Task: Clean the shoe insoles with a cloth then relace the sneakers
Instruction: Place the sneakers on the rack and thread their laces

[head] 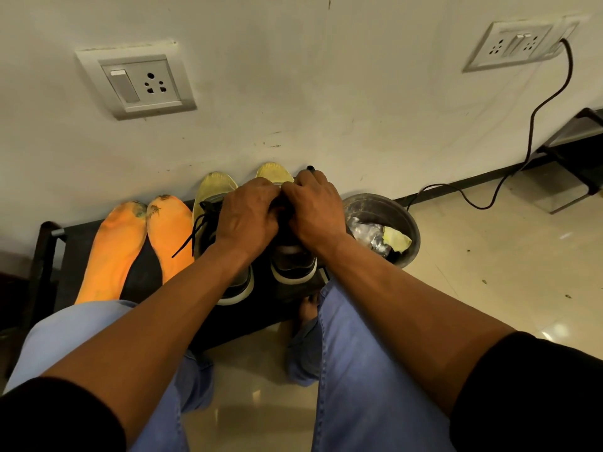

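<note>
Two yellow-toed sneakers stand side by side on a low black bench (81, 236), toes against the wall. The left sneaker (213, 194) has black laces (191, 234) trailing loose over its side. Both hands meet over the lacing area of the right sneaker (293, 262). My left hand (249, 213) and my right hand (315, 208) have fingers curled down onto the shoe's top, and a black lace tip (310, 168) sticks up past the right fingers. What the fingertips pinch is hidden. Two orange insoles (112, 252) (169, 230) lie left of the sneakers.
A round metal bin (401, 213) holding crumpled wrappers sits on the floor right of the bench. A black cable (535, 125) runs from a wall socket (515, 44) down to the tiled floor. Another socket (137, 81) is on the wall at left. My knees in blue jeans are near the bench.
</note>
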A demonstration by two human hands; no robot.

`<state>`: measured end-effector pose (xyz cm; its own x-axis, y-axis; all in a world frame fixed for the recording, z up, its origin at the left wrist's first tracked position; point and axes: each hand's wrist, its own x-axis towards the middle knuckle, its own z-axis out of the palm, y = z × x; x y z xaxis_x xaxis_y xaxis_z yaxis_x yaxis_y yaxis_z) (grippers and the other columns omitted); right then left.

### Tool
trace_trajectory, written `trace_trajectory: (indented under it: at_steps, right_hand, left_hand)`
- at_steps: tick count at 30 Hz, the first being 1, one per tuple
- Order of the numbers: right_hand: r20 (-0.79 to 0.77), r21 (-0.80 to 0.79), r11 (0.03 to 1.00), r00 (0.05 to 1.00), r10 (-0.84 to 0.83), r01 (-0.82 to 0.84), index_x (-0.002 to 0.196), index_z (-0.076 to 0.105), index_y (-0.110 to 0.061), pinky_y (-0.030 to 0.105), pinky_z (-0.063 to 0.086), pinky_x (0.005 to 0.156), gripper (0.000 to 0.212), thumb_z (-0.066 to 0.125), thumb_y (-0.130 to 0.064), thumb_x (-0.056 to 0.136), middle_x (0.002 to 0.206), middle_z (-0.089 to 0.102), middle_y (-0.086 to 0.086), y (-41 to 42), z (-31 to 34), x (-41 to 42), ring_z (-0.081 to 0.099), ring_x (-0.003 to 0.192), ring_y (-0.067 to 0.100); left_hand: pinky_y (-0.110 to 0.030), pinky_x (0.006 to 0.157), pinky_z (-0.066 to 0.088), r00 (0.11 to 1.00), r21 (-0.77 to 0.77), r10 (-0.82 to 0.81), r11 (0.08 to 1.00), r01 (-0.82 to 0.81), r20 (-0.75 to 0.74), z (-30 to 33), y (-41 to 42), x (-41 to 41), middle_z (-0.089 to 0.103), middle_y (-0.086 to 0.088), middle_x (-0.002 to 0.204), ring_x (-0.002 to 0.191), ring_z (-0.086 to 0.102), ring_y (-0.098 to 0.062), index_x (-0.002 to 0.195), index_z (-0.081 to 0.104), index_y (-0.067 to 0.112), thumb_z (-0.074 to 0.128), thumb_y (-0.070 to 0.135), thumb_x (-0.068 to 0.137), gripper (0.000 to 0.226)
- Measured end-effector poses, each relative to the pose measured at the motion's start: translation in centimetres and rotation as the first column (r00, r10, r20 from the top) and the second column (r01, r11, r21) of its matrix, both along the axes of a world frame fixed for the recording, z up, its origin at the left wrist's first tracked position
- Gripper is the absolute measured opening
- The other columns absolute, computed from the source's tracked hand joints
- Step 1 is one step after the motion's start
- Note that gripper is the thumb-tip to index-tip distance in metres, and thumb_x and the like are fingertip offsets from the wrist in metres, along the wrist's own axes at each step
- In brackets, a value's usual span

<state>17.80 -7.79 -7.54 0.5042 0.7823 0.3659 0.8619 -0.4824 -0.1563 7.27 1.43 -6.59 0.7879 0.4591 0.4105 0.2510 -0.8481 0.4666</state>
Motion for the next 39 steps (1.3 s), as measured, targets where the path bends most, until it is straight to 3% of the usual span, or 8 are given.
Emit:
trace_trajectory:
  at_steps: [5, 10, 17, 23, 30, 35, 39]
  right_hand:
    - [-0.023, 0.069, 0.997, 0.999, 0.027, -0.026, 0.082, 0.068, -0.012, 0.034, 0.037, 0.059, 0.005, 0.07, -0.011, 0.077, 0.088, 0.057, 0.007, 0.0, -0.2, 0.4, 0.051, 0.083, 0.028]
    - [-0.066, 0.082, 0.995, 0.996, 0.062, -0.057, 0.081, 0.065, -0.007, 0.031, 0.027, 0.057, 0.007, 0.065, -0.002, 0.076, 0.087, 0.058, 0.009, 0.0, 0.1, 0.1, 0.053, 0.074, 0.029]
    - [-0.184, 0.046, 0.999, 0.983, -0.02, 0.029, 0.091, 0.06, -0.006, 0.034, 0.03, 0.058, 0.008, 0.06, -0.009, 0.083, 0.095, 0.059, 0.011, 0.2, 0.7, -0.6, 0.056, 0.071, 0.033]
    - [-0.181, -0.04, 0.999, 0.983, -0.039, 0.032, 0.109, 0.052, -0.007, 0.037, 0.038, 0.058, 0.017, 0.058, -0.011, 0.093, 0.105, 0.057, 0.015, 0.5, 0.1, -0.4, 0.061, 0.079, 0.037]
    - [-0.271, -0.021, 0.994, 0.956, -0.109, 0.107, 0.103, 0.052, -0.008, 0.035, 0.032, 0.058, 0.022, 0.06, -0.007, 0.083, 0.097, 0.061, 0.015, 0.8, 0.0, 0.2, 0.055, 0.074, 0.034]
    - [-0.348, 0.041, 0.991, 0.931, -0.105, 0.127, 0.108, 0.046, -0.009, 0.028, 0.024, 0.048, 0.041, 0.06, 0.0, 0.07, 0.081, 0.06, 0.01, 0.5, 0.7, 0.4, 0.051, 0.065, 0.031]
    - [-0.355, 0.058, 0.991, 0.931, -0.088, 0.117, 0.093, 0.041, -0.013, 0.028, 0.018, 0.046, 0.028, 0.056, 0.002, 0.074, 0.071, 0.048, 0.005, 0.4, 1.0, 0.1, 0.042, 0.06, 0.027]
  left_hand:
    - [-0.043, 0.077, 0.058, 0.99, -0.076, 0.011, 0.997, -0.022, -0.14, 0.0, 0.9, 0.2, 0.075, -0.005, 0.098, 0.089, 0.07, -0.028, 0.106, 0.068, 0.018, 0.081, 0.034, 0.08, 0.032]
    - [-0.038, 0.06, 0.047, 0.987, 0.036, 0.053, 0.998, -0.048, -0.153, -0.4, 0.6, 0.5, 0.069, -0.009, 0.082, 0.074, 0.064, -0.032, 0.093, 0.061, 0.015, 0.073, 0.024, 0.083, 0.018]
    - [-0.047, 0.056, 0.052, 0.991, 0.109, 0.031, 0.994, -0.017, -0.13, -0.8, 0.1, 0.7, 0.065, -0.012, 0.077, 0.066, 0.061, -0.034, 0.096, 0.055, 0.013, 0.057, 0.014, 0.094, 0.003]
    - [-0.047, 0.056, 0.054, 0.982, 0.142, 0.021, 0.99, 0.006, -0.189, -1.4, 0.2, 0.8, 0.065, -0.012, 0.077, 0.063, 0.061, -0.036, 0.101, 0.052, 0.013, 0.057, 0.005, 0.089, 0.015]
    - [-0.046, 0.056, 0.054, 0.966, 0.141, 0.063, 0.99, -0.028, -0.253, -1.2, 0.3, 1.2, 0.063, -0.014, 0.076, 0.063, 0.059, -0.034, 0.097, 0.053, 0.011, 0.061, 0.005, 0.087, 0.014]
    - [-0.047, 0.06, 0.055, 0.972, 0.102, 0.061, 0.994, -0.039, -0.226, -1.0, 0.4, 1.2, 0.064, -0.015, 0.079, 0.068, 0.06, -0.034, 0.097, 0.057, 0.01, 0.064, 0.014, 0.09, 0.01]
    - [-0.047, 0.056, 0.053, 0.983, 0.115, 0.05, 0.993, -0.029, -0.177, -1.3, 0.5, 1.3, 0.062, -0.014, 0.076, 0.064, 0.058, -0.033, 0.098, 0.051, 0.011, 0.059, 0.016, 0.093, 0.01]
